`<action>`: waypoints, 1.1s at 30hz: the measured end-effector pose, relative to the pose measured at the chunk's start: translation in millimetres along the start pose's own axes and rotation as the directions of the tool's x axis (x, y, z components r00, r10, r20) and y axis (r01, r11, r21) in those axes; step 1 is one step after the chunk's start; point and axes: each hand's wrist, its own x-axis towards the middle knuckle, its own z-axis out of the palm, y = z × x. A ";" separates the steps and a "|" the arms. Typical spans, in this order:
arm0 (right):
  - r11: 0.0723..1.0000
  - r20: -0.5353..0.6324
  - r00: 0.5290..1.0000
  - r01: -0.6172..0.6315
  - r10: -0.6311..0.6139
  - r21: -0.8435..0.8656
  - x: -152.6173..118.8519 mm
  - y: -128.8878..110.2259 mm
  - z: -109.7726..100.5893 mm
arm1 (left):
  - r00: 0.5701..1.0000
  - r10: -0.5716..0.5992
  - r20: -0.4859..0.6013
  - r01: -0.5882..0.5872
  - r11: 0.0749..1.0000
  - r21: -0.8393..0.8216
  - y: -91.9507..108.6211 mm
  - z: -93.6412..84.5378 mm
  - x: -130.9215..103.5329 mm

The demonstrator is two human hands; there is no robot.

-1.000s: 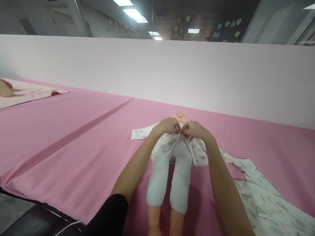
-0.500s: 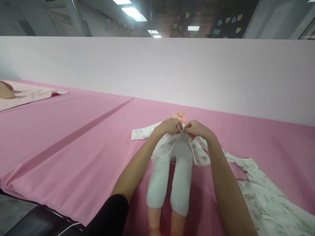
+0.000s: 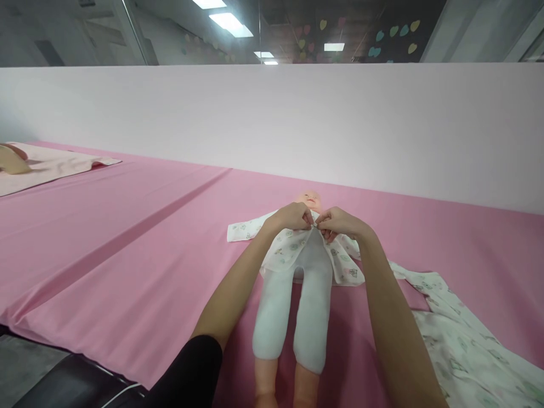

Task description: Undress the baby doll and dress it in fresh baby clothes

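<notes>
Doll (image 3: 313,258) on its back on the pink mat (image 3: 153,260), head away from me, directly between and below my hands. From left: one sleeve of its printed jacket (image 3: 284,247) lies stretched out past my left forearm. My left hand (image 3: 294,216) is at the doll's chest, fingertips pinched on the jacket front. Just beside it, right hand (image 3: 339,221), also pinched on the jacket front; below, the two front panels spread apart over the white body. My fingers cover the spot, so I can't make out whether a tie or fastener sits between them.

Edges and room, left to right: pale blanket (image 3: 63,165) at far left, well apart from the doll. Near-left mat edge drops off beside a black surface (image 3: 63,382) with a white cord (image 3: 121,394). Wide, lightly creased mat between blanket and doll. White wall (image 3: 272,113) behind; a strip of mat separates it from the doll's head. At right, a second printed garment (image 3: 467,345) spreads beside my right forearm, limiting room there.
</notes>
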 end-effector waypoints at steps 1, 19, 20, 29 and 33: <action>1.000 0.004 1.000 0.008 -0.008 0.011 -0.5 -0.7 -0.2 | 1.000 0.002 0.004 -0.002 1.000 -0.004 -0.3 -0.1 0.3; 0.999 -0.007 1.000 0.002 -0.001 0.048 1.5 1.6 -0.5 | 1.000 -0.016 -0.001 0.016 1.000 0.012 1.8 1.1 0.1; 0.999 0.004 1.000 0.006 -0.006 0.043 1.3 1.2 -0.5 | 1.000 -0.011 0.002 0.011 1.000 -0.012 -0.1 0.7 0.8; 0.999 0.061 0.998 0.013 -0.011 -0.037 0.8 -2.1 1.0 | 0.999 -0.011 0.039 0.018 0.982 -0.190 -6.5 -2.9 1.8; 0.993 -0.007 1.000 -0.019 0.018 -0.119 4.5 -4.4 5.9 | 0.999 -0.004 0.047 0.011 0.987 -0.159 -4.6 -3.6 1.6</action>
